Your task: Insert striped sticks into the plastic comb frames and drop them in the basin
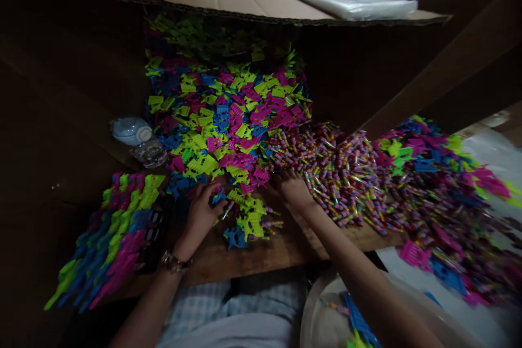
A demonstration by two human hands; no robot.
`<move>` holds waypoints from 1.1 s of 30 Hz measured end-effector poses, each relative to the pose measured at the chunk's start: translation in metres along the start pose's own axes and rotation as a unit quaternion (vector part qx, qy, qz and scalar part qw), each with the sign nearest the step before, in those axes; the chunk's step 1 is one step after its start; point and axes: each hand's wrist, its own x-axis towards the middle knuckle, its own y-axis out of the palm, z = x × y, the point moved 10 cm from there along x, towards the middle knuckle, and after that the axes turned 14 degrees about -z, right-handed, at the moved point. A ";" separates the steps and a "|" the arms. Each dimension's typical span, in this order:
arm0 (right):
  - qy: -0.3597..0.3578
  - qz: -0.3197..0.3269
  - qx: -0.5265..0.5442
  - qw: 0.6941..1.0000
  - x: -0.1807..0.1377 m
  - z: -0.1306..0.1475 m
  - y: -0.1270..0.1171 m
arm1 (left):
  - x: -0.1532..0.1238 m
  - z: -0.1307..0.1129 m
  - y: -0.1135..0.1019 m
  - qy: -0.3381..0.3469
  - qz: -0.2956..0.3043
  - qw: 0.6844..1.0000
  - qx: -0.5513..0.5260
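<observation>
Blue plastic piece point(219, 197) sits pinched in the left hand point(202, 212) at 6 o'clock on the table point(253, 254). Right hand point(292, 187) digs into small wrapped sticks point(338, 174); its grip is hidden. Crowded heaps could likely slide off the edge.

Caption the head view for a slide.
Left hand on a blue plastic piece, right hand in striped sticks.
</observation>
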 end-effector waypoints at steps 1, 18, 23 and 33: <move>0.002 -0.004 0.024 1.000 -0.002 0.000 -0.002 | 0.001 0.002 -0.003 -0.023 -0.007 1.000 -0.016; 0.327 0.094 0.606 0.719 -0.109 0.078 -0.025 | -0.076 -0.049 0.034 -0.381 0.163 0.844 -0.340; 0.348 0.076 0.640 0.681 -0.114 0.077 -0.025 | -0.080 -0.048 0.032 -0.381 0.143 0.851 -0.332; 0.352 0.112 0.675 0.639 -0.119 0.085 -0.014 | -0.088 -0.049 0.037 -0.415 0.186 0.820 -0.348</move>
